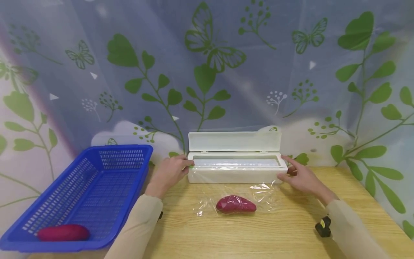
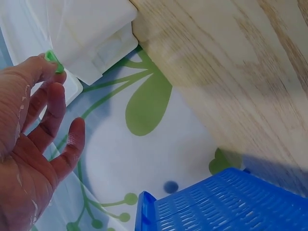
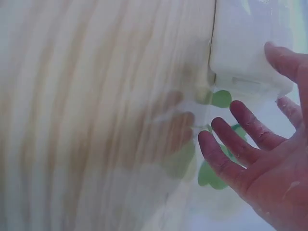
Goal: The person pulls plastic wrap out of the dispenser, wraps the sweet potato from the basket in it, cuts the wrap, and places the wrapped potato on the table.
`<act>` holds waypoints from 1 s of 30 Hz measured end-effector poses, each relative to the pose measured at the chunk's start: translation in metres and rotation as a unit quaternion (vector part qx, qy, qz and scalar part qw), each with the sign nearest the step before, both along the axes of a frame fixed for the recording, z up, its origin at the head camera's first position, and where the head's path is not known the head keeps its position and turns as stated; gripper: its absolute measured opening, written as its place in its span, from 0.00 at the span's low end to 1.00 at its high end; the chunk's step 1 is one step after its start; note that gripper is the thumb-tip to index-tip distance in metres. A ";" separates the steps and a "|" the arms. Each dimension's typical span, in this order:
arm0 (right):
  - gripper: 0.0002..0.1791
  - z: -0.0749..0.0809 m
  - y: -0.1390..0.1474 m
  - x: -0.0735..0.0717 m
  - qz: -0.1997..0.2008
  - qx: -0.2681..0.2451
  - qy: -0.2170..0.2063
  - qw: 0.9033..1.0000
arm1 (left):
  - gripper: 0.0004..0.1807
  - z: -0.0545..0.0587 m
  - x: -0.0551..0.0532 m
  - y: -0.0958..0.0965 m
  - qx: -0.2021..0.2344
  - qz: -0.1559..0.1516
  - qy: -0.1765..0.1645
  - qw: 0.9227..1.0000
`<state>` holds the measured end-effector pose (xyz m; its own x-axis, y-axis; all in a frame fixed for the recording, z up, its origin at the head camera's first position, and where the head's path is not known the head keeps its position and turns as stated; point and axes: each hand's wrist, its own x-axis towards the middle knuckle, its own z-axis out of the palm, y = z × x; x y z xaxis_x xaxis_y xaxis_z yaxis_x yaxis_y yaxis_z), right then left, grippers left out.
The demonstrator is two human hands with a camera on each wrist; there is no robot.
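A white cling film box point(image 1: 237, 175) with its lid point(image 1: 234, 141) raised stands against the cloth backdrop, a film roll point(image 1: 236, 162) inside. Clear cling film point(image 1: 207, 198) reaches from it over the front of the box and covers a purple-red sweet potato point(image 1: 236, 204) on the table. At the box's left end my left hand point(image 1: 170, 173) pinches a small green slide cutter point(image 2: 54, 61) between thumb and finger, the other fingers loosely bent. My right hand point(image 1: 302, 177) holds the right end, thumb at the front and index finger behind; its remaining fingers are spread off the box.
To the left is a blue plastic basket point(image 1: 130, 208) with a second sweet potato point(image 1: 63, 232) in its near end. Box and basket stand on a wooden table point(image 1: 258, 237). Behind them hangs a leaf-patterned cloth point(image 1: 155, 82).
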<state>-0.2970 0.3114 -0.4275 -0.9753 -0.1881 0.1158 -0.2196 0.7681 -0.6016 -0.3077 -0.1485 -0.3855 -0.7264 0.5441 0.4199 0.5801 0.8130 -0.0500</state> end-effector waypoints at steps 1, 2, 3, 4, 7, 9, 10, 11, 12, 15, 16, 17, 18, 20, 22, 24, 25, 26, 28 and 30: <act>0.45 0.001 0.001 0.002 -0.004 0.003 0.000 1.000 | 0.12 0.000 0.000 0.000 0.000 -0.001 0.002 1.000; 0.44 0.003 0.001 0.005 -0.007 0.005 0.003 1.000 | 0.12 0.000 0.000 0.000 0.000 -0.001 0.002 1.000; 0.42 0.004 0.002 0.007 -0.010 0.007 0.006 1.000 | 0.12 0.000 0.000 0.000 0.000 -0.001 0.002 1.000; 0.40 0.006 0.003 0.010 -0.012 0.008 0.011 1.000 | 0.13 -0.001 0.000 0.000 -0.002 -0.001 0.005 1.000; 0.32 0.010 0.002 0.018 -0.011 0.006 0.045 0.999 | 0.12 -0.001 0.001 0.000 -0.003 -0.001 0.012 1.000; 0.28 0.012 -0.001 0.022 -0.001 0.003 0.075 0.997 | 0.11 -0.001 0.002 0.000 0.000 0.000 0.018 1.000; 0.26 0.013 -0.003 0.023 0.005 0.007 0.094 0.996 | 0.11 -0.002 0.003 0.000 0.003 0.002 0.021 1.000; 0.24 0.013 -0.005 0.024 0.009 0.014 0.115 0.993 | 0.10 -0.002 0.004 0.001 0.010 0.003 0.021 1.000; 0.24 0.013 -0.007 0.024 0.009 0.025 0.132 0.991 | 0.10 -0.002 0.005 0.003 0.019 0.004 0.019 1.000; 0.23 0.014 -0.013 0.023 0.000 0.072 0.177 0.982 | 0.09 -0.002 0.007 0.010 0.050 -0.008 0.010 0.999; 0.23 0.014 -0.016 0.023 -0.002 0.085 0.189 0.978 | 0.10 -0.002 0.007 0.012 0.058 -0.013 0.005 0.998; 0.22 0.014 -0.019 0.022 -0.004 0.094 0.199 0.976 | 0.10 -0.003 0.007 0.015 0.065 -0.016 0.002 0.998; 0.22 0.015 -0.022 0.021 -0.003 0.101 0.206 0.973 | 0.11 -0.004 0.007 0.017 0.068 -0.017 -0.004 0.998; 0.20 0.015 -0.028 0.018 0.007 0.109 0.225 0.968 | 0.11 -0.005 0.006 0.022 0.071 -0.010 -0.014 0.997; 0.15 0.016 -0.034 0.015 0.019 0.108 0.234 0.966 | 0.11 -0.007 0.005 0.024 0.073 0.000 -0.027 0.997; 0.09 0.016 -0.039 0.013 0.025 0.107 0.235 0.966 | 0.09 -0.010 0.005 0.024 0.083 0.007 -0.037 0.996; 0.06 0.016 -0.040 0.012 0.027 0.106 0.234 0.966 | 0.07 -0.011 0.004 0.024 0.092 0.007 -0.042 0.995; 0.04 0.016 -0.041 0.011 0.029 0.102 0.234 0.966 | 0.06 -0.012 0.004 0.024 0.099 0.006 -0.042 0.994; 0.04 0.016 -0.042 0.010 0.034 0.094 0.242 0.965 | 0.04 -0.014 0.002 0.024 0.113 0.004 -0.045 0.993; 0.05 0.015 -0.042 0.010 0.042 0.084 0.255 0.963 | 0.03 -0.015 0.001 0.024 0.121 0.000 -0.042 0.992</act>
